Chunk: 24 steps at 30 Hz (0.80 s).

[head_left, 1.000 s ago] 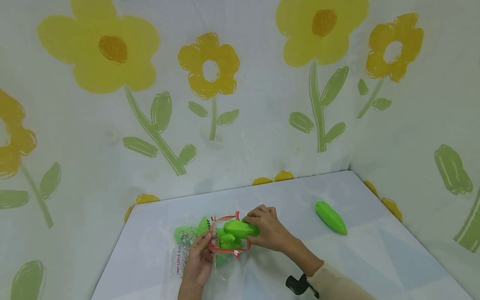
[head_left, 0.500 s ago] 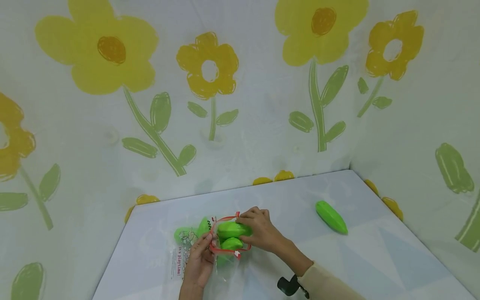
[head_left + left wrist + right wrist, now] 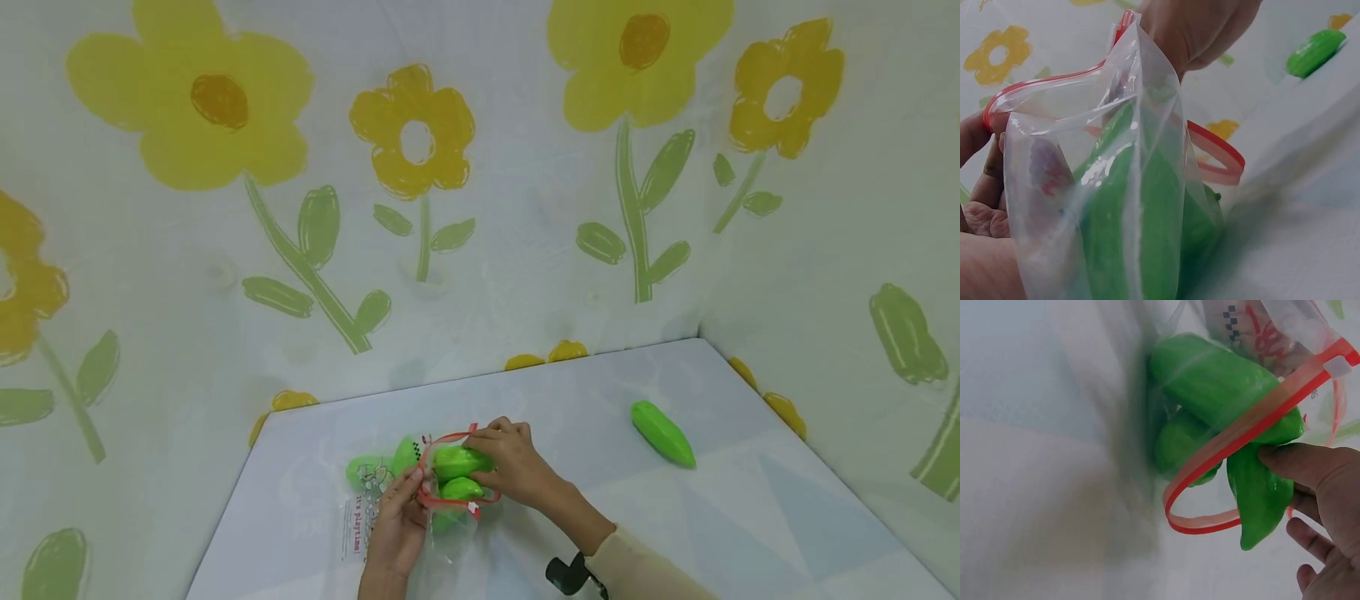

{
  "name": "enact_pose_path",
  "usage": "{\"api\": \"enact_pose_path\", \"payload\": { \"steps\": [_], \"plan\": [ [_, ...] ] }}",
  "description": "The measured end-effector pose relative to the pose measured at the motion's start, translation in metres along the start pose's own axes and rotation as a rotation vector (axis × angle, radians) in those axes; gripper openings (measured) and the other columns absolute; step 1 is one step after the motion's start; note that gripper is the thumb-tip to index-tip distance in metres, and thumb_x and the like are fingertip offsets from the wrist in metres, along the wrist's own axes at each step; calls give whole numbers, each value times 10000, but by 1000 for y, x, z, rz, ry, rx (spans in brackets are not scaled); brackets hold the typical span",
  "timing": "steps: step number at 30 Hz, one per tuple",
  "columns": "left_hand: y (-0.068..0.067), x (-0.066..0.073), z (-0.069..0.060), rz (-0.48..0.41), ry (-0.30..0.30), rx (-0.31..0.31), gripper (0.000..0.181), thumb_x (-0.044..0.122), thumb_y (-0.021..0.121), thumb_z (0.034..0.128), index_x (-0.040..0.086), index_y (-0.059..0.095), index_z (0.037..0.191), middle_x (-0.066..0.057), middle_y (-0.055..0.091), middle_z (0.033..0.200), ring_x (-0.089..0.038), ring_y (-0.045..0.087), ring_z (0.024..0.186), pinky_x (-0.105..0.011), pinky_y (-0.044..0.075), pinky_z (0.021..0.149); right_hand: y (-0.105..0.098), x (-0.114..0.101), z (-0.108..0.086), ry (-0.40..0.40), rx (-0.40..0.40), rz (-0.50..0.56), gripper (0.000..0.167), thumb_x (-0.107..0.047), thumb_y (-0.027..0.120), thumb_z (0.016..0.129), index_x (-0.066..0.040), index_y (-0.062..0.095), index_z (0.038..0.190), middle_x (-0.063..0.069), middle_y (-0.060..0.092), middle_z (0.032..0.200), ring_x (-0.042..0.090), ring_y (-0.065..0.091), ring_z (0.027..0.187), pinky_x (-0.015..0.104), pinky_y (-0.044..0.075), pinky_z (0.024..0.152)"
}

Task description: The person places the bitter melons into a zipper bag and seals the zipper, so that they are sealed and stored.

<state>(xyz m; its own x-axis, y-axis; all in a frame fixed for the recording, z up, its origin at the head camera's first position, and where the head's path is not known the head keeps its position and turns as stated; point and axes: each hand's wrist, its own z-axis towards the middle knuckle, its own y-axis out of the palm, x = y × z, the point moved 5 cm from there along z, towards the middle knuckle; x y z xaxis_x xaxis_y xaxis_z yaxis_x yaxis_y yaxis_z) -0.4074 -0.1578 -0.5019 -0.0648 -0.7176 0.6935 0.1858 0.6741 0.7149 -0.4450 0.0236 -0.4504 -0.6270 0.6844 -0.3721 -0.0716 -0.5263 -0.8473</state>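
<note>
My left hand [image 3: 397,525] holds the edge of a clear zip bag [image 3: 1041,187] with a red zip rim [image 3: 1229,447]. The bag's mouth gapes toward the right, and several green toy vegetables lie inside. At that mouth my right hand [image 3: 517,467] grips a smooth green toy vegetable [image 3: 1260,494] with a pointed end, thumb on its side. Its fingertips reach the opening, and in the right wrist view part of the toy lies behind the rim. Two other green toys [image 3: 1222,381] show through the plastic there. The exact kind of vegetable is unclear.
One long green toy vegetable [image 3: 663,434] lies alone on the white and pale blue table [image 3: 750,533], right of the hands. A black device [image 3: 566,575] sits by the right sleeve [image 3: 637,567]. Flower-printed walls [image 3: 510,250] stand behind and beside the table.
My right hand has moved left, carrying the green toy vegetable further into the bag's mouth. The left hand keeps its hold on the bag, almost unmoved.
</note>
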Motion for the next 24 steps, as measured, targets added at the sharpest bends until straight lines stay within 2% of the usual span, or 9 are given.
{"api": "enact_pose_path", "payload": {
  "steps": [4,8,15,19,24],
  "plan": [
    [-1,-1,0,-17,-7,12,283,89,464,1066,118,735,988,14,727,980,-36,658,829,-163,518,774,-4,2,-6,-17,-4,-2,427,-315,824,844,-178,705,1230,-36,671,1262,153,502,1092,431,325,855],
    [0,-1,-1,3,-18,32,277,99,480,1062,132,740,972,26,721,959,-29,653,827,-158,518,754,-10,8,-12,-37,13,8,434,-312,822,846,-173,699,1239,-42,668,1261,156,504,1103,440,320,852],
    [1,-2,-1,-4,-14,20,285,96,478,1063,140,747,978,37,715,947,-30,659,846,-158,516,771,-34,28,-30,-54,120,17,364,-221,843,824,-171,713,1159,-49,687,1183,155,528,1099,446,326,837],
    [1,-2,-1,5,-13,26,283,97,486,1059,146,748,968,38,720,952,-27,658,841,-159,517,767,-51,47,-43,-32,193,-33,367,-186,870,787,-165,722,1122,-38,700,1130,167,545,1070,433,330,815],
    [0,-1,-2,22,-1,32,269,104,498,1056,152,748,969,40,724,964,-20,649,833,-154,514,758,-69,77,-63,38,244,-87,365,-143,877,768,-128,726,1100,16,706,1115,216,562,1057,452,338,822]
  ]
}}
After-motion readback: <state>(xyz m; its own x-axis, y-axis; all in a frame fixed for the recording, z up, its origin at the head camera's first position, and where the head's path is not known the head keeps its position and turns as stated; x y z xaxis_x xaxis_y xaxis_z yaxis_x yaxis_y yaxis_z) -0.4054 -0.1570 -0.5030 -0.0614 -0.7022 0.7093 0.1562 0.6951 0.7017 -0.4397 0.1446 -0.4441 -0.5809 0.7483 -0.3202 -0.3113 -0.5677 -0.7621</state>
